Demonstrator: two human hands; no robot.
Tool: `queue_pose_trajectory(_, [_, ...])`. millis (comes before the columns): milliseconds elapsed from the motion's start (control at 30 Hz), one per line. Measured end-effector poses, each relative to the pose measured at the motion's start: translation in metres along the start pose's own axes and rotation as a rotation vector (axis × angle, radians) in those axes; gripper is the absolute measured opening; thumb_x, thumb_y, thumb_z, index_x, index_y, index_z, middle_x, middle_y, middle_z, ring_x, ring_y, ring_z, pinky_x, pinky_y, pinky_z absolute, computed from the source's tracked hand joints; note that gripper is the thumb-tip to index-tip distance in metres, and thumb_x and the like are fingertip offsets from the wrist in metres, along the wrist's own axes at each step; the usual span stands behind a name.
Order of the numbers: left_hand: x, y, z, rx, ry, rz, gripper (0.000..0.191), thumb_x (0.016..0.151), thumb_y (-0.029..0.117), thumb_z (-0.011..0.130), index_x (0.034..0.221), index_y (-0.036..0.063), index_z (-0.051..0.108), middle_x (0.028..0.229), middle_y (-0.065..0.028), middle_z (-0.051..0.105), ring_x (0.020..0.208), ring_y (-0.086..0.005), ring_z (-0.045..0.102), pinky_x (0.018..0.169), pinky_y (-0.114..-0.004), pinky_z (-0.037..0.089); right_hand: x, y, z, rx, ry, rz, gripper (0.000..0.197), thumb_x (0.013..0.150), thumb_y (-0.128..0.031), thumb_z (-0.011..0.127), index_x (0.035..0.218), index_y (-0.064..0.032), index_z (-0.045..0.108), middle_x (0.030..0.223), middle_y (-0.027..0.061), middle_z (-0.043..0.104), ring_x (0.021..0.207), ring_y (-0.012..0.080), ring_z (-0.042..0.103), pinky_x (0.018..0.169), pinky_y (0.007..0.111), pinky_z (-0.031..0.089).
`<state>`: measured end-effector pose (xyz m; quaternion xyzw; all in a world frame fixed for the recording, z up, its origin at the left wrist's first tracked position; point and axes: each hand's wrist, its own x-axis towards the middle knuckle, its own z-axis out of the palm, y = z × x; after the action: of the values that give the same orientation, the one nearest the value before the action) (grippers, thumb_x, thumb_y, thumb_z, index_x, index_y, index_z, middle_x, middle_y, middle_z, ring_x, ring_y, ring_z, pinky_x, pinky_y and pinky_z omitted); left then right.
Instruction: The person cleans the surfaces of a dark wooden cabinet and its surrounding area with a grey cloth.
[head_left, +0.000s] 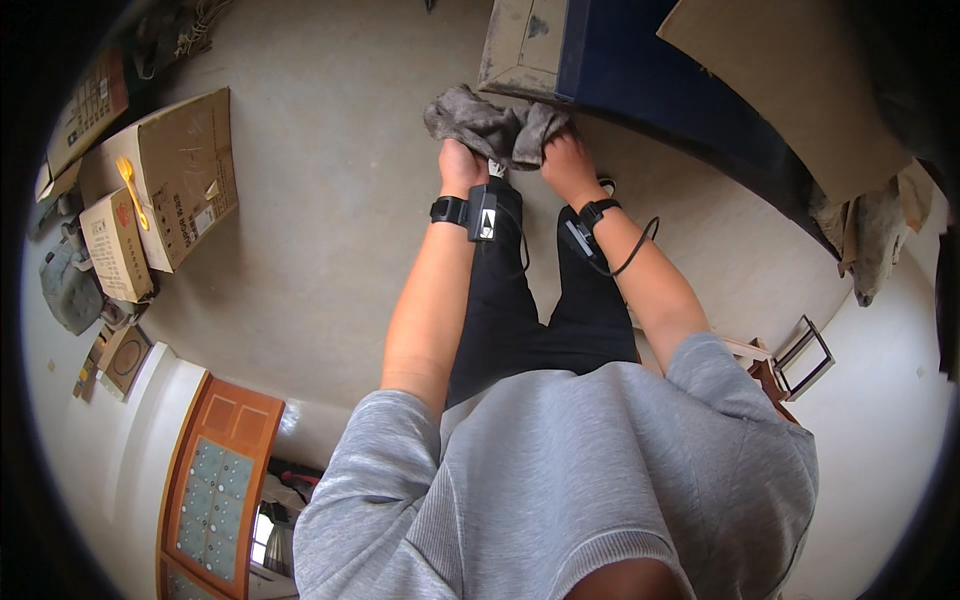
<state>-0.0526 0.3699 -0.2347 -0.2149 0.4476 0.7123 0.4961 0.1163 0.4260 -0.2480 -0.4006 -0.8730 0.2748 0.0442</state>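
Note:
A crumpled grey-brown cloth hangs between my two hands, out in front of me above the floor. My left hand holds its left part from below, with the fingers largely hidden by the folds. At the cloth's right end, my right hand is closed on the fabric. Both wrists wear black straps; a small black device with a cable sits by the left one, and another device by the right.
Cardboard boxes stand at the left, with a yellow plastic fork on them. A dark blue piece of furniture with a worn wooden end is at the upper right, under a cardboard sheet. A wooden door is lower left.

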Motion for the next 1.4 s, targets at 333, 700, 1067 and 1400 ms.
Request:
queue_pose_trajectory(333, [-0.021, -0.082, -0.053, 1.444, -0.181, 0.235, 0.035, 0.090, 0.023, 0.037, 0.094, -0.0062, 0.056, 0.098, -0.0280, 0.058, 0.091, -0.0394, 0.056, 0.078, -0.045, 0.044, -0.090, -0.007, -0.034, -0.023, -0.149, -0.245, 0.017, 0.072, -0.010, 0.053, 0.086, -0.0030, 0.061, 0.093, 0.0122, 0.059, 0.092, 0.0288, 0.054, 0.087, 0.038, 0.043])
queue_pose_trajectory(700, [-0.066, -0.095, -0.048, 1.200, -0.222, -0.151, 0.033, 0.092, 0.021, 0.035, 0.090, -0.0042, 0.057, 0.094, -0.0244, 0.060, 0.089, -0.0392, 0.057, 0.078, -0.046, 0.046, -0.122, -0.026, -0.070, 0.344, -0.126, 0.329, 0.021, 0.089, -0.014, 0.046, 0.085, 0.0057, 0.051, 0.085, 0.0227, 0.055, 0.082, 0.0405, 0.051, 0.073, 0.041, 0.043])
queue_pose_trajectory(1067, [0.006, -0.034, -0.087, 0.235, -0.099, -0.267, 0.039, 0.093, 0.033, 0.042, 0.101, 0.0014, 0.062, 0.092, -0.0096, 0.064, 0.085, -0.0188, 0.058, 0.079, -0.031, 0.049, -0.082, -0.127, -0.051, 0.281, -0.076, -0.171, 0.017, 0.081, -0.015, 0.052, 0.081, 0.0020, 0.055, 0.081, 0.0228, 0.053, 0.080, 0.0397, 0.050, 0.071, 0.043, 0.042])
queue_pose_trajectory(1400, [-0.003, -0.069, -0.010, 1.341, -0.386, -0.391, 0.043, 0.094, 0.024, 0.029, 0.115, -0.0078, 0.048, 0.110, -0.0263, 0.056, 0.105, -0.0377, 0.054, 0.084, -0.039, 0.045, -0.127, -0.031, -0.002, 0.392, -0.026, 0.839, 0.033, 0.092, -0.024, 0.041, 0.093, 0.0054, 0.056, 0.090, 0.0272, 0.058, 0.087, 0.0437, 0.053, 0.074, 0.044, 0.043])
